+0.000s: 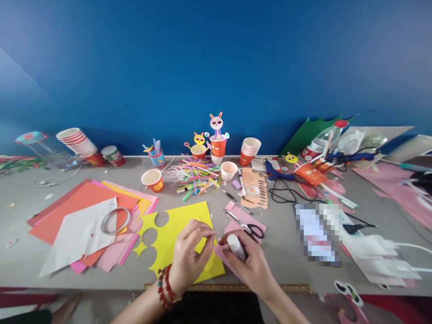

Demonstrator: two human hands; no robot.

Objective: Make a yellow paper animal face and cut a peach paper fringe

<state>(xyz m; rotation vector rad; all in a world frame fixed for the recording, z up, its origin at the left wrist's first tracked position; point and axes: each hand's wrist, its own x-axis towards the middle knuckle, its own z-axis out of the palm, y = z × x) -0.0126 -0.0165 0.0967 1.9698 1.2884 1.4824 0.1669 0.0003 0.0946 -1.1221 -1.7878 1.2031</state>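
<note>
Completed: two rabbit-faced cup figures [218, 147] stand assembled; circles are cut from the yellow sheet [191, 216]. Right hand's [251, 260] fingers grip a white glue stick [236, 246] beside that sheet; left hand's [191, 254] are narrowed, contents indeterminable. Outstanding, apparently: stacked paper cups [250, 149], unused.

Craft workspace [283, 252]; yellow paper [178, 218], scissors [245, 225], straws [199, 175]

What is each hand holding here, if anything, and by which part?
The right hand holds a white cylinder around its side, one end exposed. Whether the left hand pinches anything small cannot be told.
</note>
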